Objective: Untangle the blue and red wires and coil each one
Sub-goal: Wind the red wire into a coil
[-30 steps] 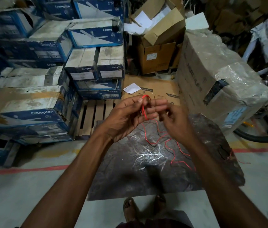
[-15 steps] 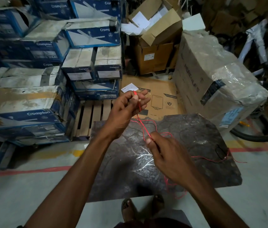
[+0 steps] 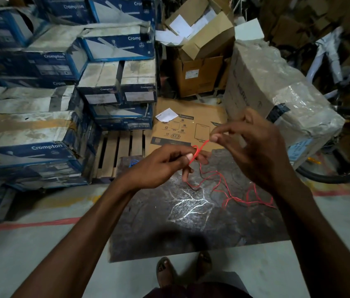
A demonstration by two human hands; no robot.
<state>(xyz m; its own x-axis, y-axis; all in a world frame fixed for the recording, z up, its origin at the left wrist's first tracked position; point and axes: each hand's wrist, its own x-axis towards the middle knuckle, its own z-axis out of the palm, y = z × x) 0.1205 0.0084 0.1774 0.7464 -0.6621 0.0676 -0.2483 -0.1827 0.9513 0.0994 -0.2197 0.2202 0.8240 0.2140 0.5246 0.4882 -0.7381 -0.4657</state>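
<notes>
Head view. The left hand [image 3: 163,166] is held above the far part of a dark sheet [image 3: 223,229] that lies on the floor. Its thumb and curled fingers pinch the red wire [image 3: 202,146], and a small loop stands up just above the pinch. The right hand [image 3: 253,151] is raised slightly higher, over the far right of the sheet. Its thumb and forefinger are closed on the same wire a short way along. The strand between the two hands runs straight and taut.

Below the left hand the remaining red wire drops to the sheet and lies in loose bends across its middle toward the right edge, where it passes behind the right forearm.

The blue wire [image 3: 134,161] shows only as a small bundle at the far left corner of the sheet, just beyond the left wrist. Whether it is coiled cannot be told. It is well apart from the red wire.

Surroundings:
- A wooden pallet [image 3: 118,153] touches the sheet's far left edge.
- Stacked blue cartons [image 3: 41,147] stand to the left.
- A flat cardboard panel [image 3: 191,127] lies beyond the far edge.
- A large wrapped carton [image 3: 277,93] stands at the far right.
- Sandalled feet [image 3: 165,269] are at the near edge.
</notes>
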